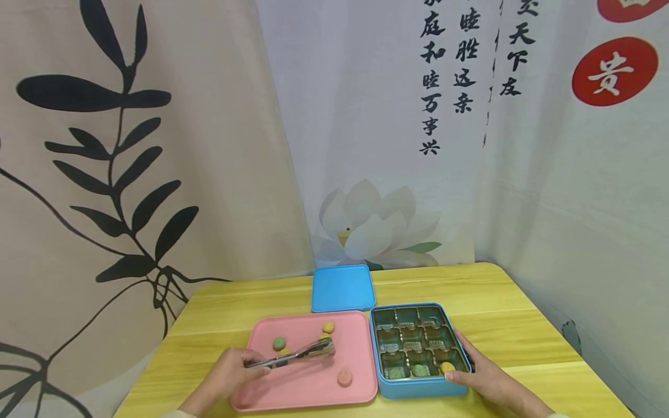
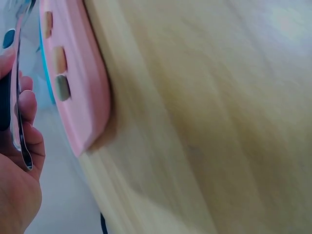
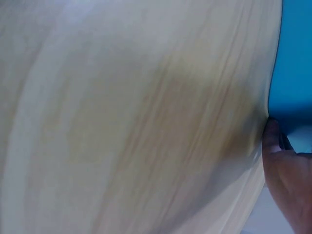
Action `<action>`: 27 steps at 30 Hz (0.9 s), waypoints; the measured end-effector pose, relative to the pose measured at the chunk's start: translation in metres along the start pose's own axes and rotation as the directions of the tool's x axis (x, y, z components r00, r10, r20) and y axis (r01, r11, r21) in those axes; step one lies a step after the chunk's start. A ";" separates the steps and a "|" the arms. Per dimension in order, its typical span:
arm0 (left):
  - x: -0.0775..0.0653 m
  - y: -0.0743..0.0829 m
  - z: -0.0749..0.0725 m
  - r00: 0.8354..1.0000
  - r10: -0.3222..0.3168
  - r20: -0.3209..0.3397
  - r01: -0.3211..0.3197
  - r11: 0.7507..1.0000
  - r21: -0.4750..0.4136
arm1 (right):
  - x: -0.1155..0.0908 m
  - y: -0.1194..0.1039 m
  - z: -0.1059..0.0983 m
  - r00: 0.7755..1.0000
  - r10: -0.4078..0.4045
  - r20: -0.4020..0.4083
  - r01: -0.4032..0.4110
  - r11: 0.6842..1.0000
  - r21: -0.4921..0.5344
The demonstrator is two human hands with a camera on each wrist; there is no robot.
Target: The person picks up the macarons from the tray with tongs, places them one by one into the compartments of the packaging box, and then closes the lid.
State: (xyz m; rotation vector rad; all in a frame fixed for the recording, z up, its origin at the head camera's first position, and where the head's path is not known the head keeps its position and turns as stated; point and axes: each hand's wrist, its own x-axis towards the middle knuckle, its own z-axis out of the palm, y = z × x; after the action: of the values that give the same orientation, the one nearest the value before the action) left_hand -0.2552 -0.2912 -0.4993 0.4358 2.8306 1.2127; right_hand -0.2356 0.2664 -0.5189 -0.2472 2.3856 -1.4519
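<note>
My left hand (image 1: 227,374) grips metal tongs (image 1: 295,354) by the handle end, their tips over the middle of a pink tray (image 1: 292,399). On the tray lie a green cookie (image 1: 279,343), a pink cookie (image 1: 344,377) and several yellow ones, such as the yellow cookie (image 1: 328,327) at the back. The tongs partly cover two yellow ones. My right hand (image 1: 483,371) holds the front right corner of a blue box (image 1: 418,390), thumb at the front rim and fingers along the side. A green cookie (image 1: 420,370) and a yellow cookie (image 1: 447,367) sit in its front compartments.
A blue lid (image 1: 343,288) lies behind the tray, near the table's back edge. The wood-grain table (image 1: 528,331) extends to both sides. Printed curtains (image 1: 225,145) hang behind and beside it.
</note>
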 end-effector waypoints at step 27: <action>0.054 0.062 0.035 0.997 0.064 0.052 -0.055 0.986 -0.155 | 0.000 0.001 0.000 1.000 0.012 -0.009 -0.012 1.000 0.006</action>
State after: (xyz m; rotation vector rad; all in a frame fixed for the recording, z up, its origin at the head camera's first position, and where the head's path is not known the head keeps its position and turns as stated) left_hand -0.2873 -0.2108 -0.4749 0.5410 2.6705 1.3935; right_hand -0.2358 0.2670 -0.5202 -0.2254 2.3852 -1.4573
